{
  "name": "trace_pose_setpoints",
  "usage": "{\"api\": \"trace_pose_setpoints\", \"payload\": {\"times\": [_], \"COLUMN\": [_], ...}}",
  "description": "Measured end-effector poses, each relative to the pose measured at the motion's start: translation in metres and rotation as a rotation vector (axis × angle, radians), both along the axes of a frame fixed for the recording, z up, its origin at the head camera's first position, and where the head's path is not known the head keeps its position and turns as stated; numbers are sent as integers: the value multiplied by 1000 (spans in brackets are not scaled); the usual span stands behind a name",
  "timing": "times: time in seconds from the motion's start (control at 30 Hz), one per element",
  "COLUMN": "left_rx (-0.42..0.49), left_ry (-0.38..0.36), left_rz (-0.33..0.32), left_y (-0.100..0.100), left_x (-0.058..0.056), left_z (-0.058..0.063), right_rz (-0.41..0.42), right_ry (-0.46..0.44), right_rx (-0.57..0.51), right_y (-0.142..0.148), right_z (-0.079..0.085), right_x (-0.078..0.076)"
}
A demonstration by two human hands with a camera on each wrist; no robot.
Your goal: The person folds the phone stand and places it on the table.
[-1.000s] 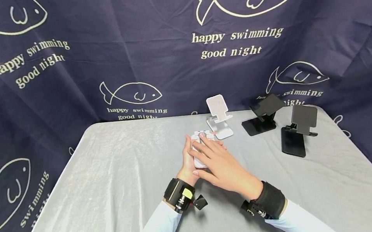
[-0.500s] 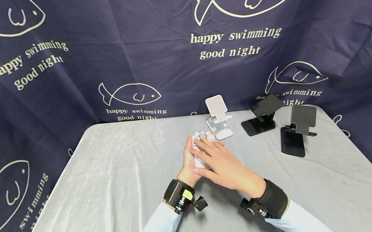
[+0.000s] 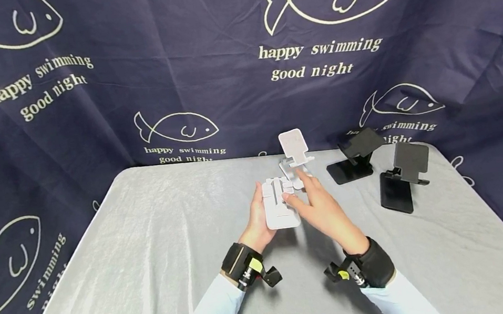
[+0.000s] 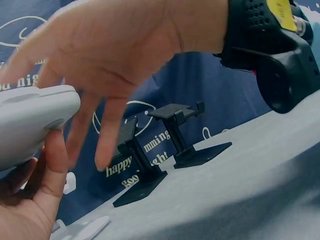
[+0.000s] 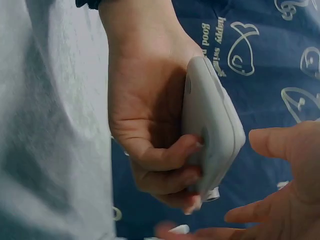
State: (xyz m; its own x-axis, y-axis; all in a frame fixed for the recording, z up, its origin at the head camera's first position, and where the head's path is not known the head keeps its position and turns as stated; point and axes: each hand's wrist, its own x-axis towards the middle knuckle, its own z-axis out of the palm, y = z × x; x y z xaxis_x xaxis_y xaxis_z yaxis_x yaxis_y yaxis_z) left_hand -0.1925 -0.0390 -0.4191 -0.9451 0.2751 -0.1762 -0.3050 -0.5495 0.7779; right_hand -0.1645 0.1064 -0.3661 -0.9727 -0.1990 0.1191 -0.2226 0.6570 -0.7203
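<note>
A folded white phone stand lies in my left hand, its grooved arm side facing up in the head view. The left wrist view shows the left fingers curled against the stand's rounded edge. From the right wrist view, several left fingertips press on the back of the folded stand. My right hand is beside it on the right, fingers extended and spread, with the thumb close over the stand's right side. In the right wrist view a gap shows between the right thumb and the stand.
An unfolded white phone stand stands behind the hands, its base partly hidden by the right hand. Two unfolded black phone stands, one at the back and one nearer the right edge, are on the grey cloth-covered table. A dark blue fish-print curtain hangs behind.
The right hand has lifted off the folded phone stand and shifted right, uncovering its face. The left hand keeps its hold with little movement. The other stands have not moved.
</note>
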Motion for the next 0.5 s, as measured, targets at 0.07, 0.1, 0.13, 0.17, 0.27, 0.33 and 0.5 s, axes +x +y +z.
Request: {"api": "trace_pose_setpoints", "payload": {"times": [0.07, 0.1, 0.13, 0.17, 0.27, 0.33, 0.5], "left_rx": [-14, -24, -34, -48, -89, -119, -189], "left_ry": [7, 8, 11, 16, 30, 36, 34], "left_rz": [6, 10, 14, 16, 18, 18, 2], "left_y": [0, 1, 1, 1, 2, 2, 3], "left_x": [1, 1, 1, 1, 1, 1, -1], "left_z": [0, 0, -1, -1, -3, -3, -5], "right_rz": [18, 32, 45, 60, 71, 62, 20], "right_ry": [-97, -145, -191, -230, -302, -322, -315], "right_rx": [-97, -146, -194, -237, -320, -344, -366], "right_y": [1, 1, 1, 2, 2, 3, 4], "right_z": [-3, -4, -6, -7, -11, -13, -16], "right_x": [-4, -7, -9, -11, -15, -17, -19]}}
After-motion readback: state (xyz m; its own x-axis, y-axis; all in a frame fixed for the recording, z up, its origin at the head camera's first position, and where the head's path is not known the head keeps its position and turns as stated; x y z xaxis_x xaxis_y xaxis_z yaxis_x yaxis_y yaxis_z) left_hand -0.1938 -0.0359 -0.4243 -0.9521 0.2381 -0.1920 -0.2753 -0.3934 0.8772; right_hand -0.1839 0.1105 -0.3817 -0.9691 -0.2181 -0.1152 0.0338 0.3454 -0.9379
